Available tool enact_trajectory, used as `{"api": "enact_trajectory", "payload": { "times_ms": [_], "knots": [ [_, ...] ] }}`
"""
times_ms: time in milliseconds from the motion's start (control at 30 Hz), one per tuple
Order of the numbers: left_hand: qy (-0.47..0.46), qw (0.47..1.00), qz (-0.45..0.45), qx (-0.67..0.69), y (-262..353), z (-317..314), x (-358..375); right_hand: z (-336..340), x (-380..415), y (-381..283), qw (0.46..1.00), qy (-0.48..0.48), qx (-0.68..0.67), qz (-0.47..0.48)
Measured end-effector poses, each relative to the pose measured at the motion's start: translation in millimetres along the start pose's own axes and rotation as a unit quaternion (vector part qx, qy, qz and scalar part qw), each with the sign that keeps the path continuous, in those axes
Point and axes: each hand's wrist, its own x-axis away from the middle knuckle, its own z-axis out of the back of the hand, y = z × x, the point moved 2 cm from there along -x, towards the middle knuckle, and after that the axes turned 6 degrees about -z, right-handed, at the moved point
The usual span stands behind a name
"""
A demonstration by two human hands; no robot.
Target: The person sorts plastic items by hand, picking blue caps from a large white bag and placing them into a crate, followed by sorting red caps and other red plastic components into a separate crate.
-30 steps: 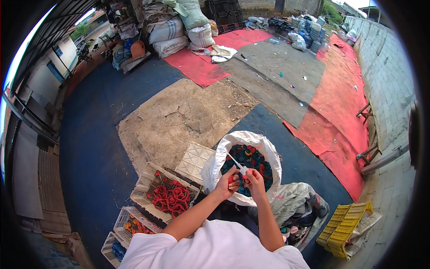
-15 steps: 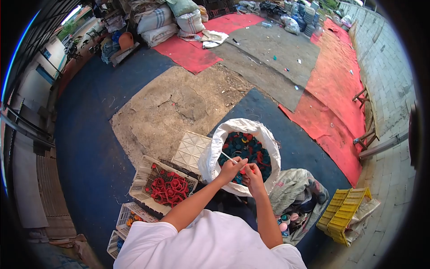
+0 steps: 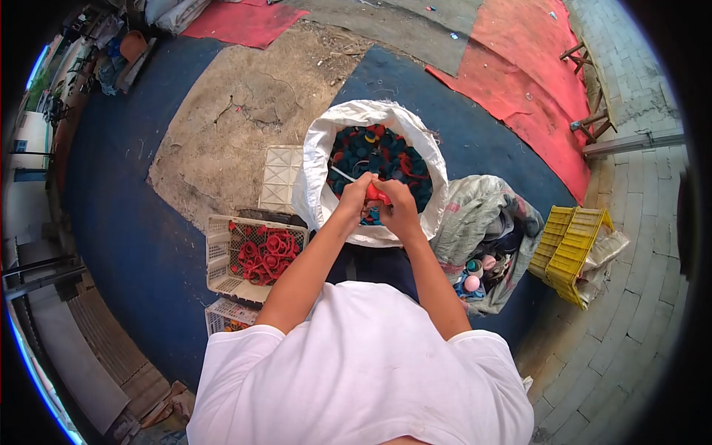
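Since the earlier pictures the camera has tipped downward: the far end of the yard with its piled sacks has gone out of view, and the white shirt now fills the bottom of the frame. The hands themselves have stayed together over the white sack (image 3: 319,152), in the upper middle of the frame, so I judge the same small work on one piece goes on.

The left hand (image 3: 354,194) is closed around a thin white stick (image 3: 341,175), which points to the upper left. The right hand (image 3: 398,204) is pressed against it, and between both is pinched a red cap (image 3: 374,194), just above the dark blue and red caps that fill the sack.

Left of the sack, a white crate (image 3: 220,245) holds red rings, and a second crate (image 3: 222,317) below it shows orange pieces. To the right lie a grey bag (image 3: 475,200) with mixed things and a yellow crate (image 3: 575,252).

The floor is blue and red mats over cracked concrete (image 3: 237,119); a brick pavement runs along the right side.
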Motion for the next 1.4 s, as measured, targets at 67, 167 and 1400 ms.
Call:
{"api": "enact_trajectory", "payload": {
  "times_ms": [67,167,1400],
  "knots": [
    [0.017,0.999,0.030,-0.014,8.6,-6.0,6.4,6.0,2.7,-2.1,0.990,-0.004,0.107,0.095],
    [-0.013,0.996,0.015,-0.091,8.6,-10.9,8.1,7.8,14.2,4.1,0.978,0.036,0.141,0.147],
    [-0.199,0.807,-0.054,0.554,-7.8,7.8,31.4,7.6,16.5,-18.9,0.993,0.115,-0.023,0.001]
  ]
}}
